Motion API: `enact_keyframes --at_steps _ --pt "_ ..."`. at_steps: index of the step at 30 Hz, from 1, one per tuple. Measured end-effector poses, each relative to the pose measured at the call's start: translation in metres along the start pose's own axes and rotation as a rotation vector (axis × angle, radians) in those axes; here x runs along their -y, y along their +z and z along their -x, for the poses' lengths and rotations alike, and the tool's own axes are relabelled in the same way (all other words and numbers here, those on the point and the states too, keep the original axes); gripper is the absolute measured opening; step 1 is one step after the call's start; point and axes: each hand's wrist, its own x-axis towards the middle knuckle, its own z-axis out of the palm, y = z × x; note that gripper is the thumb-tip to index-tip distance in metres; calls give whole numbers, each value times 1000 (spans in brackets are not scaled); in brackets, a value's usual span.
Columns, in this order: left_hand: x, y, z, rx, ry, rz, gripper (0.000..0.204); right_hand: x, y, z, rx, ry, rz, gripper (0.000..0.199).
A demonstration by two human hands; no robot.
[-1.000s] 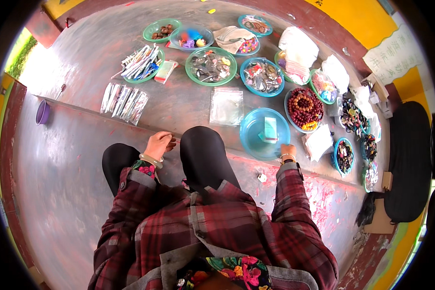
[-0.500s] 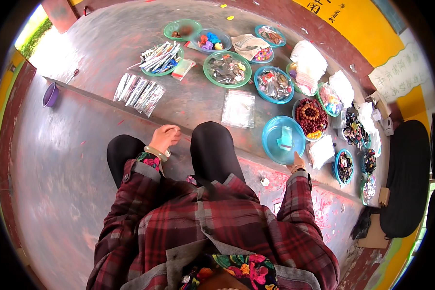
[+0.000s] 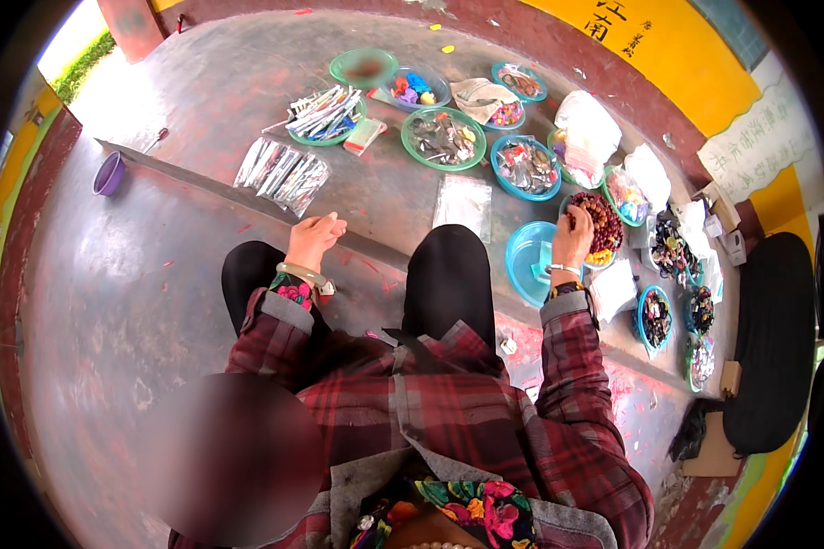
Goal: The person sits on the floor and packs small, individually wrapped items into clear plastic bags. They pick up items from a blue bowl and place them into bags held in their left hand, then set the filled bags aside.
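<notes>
My right hand [image 3: 571,242], a silver bangle on its wrist, reaches over the right side of a blue basin [image 3: 522,249]. Its curled fingers touch the near left edge of a heap of dark red and brown beads [image 3: 607,227]; the fingertips are partly hidden. Some yellow beads [image 3: 601,258] lie at the front of that bowl. Inside the blue basin is a teal-tinted clear packet [image 3: 544,263], partly behind my hand. My left hand [image 3: 311,240], wearing a pale bangle [image 3: 302,274], hovers near my left knee with loosely closed fingers and nothing in them.
Clear plastic bags [image 3: 463,207] lie left of the basin, white packets [image 3: 613,288] to its right. Farther off stand a green bowl of pens [image 3: 328,140], bundled pens [image 3: 282,176] and several bowls of small goods. A floor step edge [image 3: 366,244] runs before my knees.
My right hand has left the blue basin's near rim and moved up to the beads. The left hand has risen slightly. The whole view has shifted a little.
</notes>
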Motion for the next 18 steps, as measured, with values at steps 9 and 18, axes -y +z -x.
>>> enact_keyframes --at_steps 9,18 --pt "-60 0 -3 -20 22 150 28 165 81 12 366 -243 -563 22" --pt "-16 -35 -167 -134 -134 603 28 207 163 70 927 -52 -609 18"
